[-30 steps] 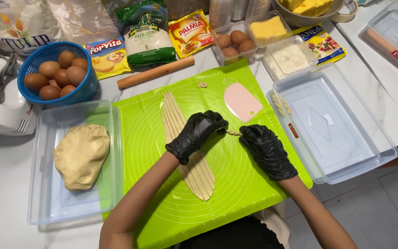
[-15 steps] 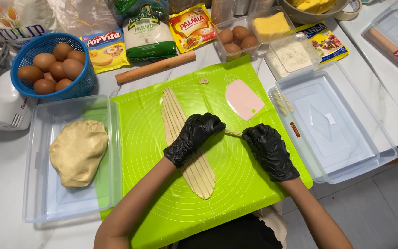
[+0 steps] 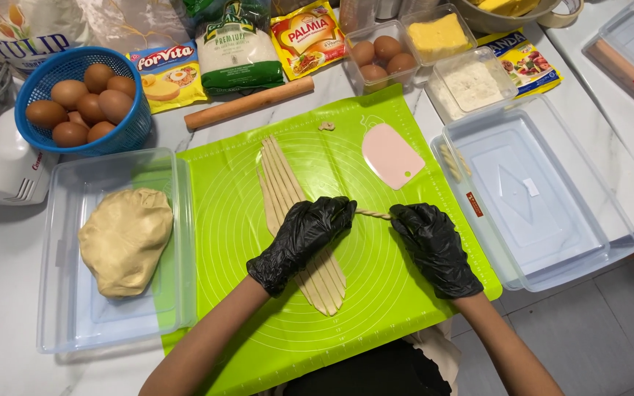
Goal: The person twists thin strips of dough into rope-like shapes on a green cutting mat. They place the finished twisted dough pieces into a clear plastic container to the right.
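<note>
Hands in black gloves, left and right, slightly apart, each pinched on one end of twisted dough strip, long axis left-right between them, just above green mat. Left hand over lower part of cut dough strips; pink scraper beyond, dough lump in tray to left on desk.

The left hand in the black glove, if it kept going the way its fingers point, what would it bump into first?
The left hand points up and to the right, toward the twisted dough strip it holds. Past that, it would probably meet the pink scraper lying on the green mat, though height above the mat is hard to judge.
</note>
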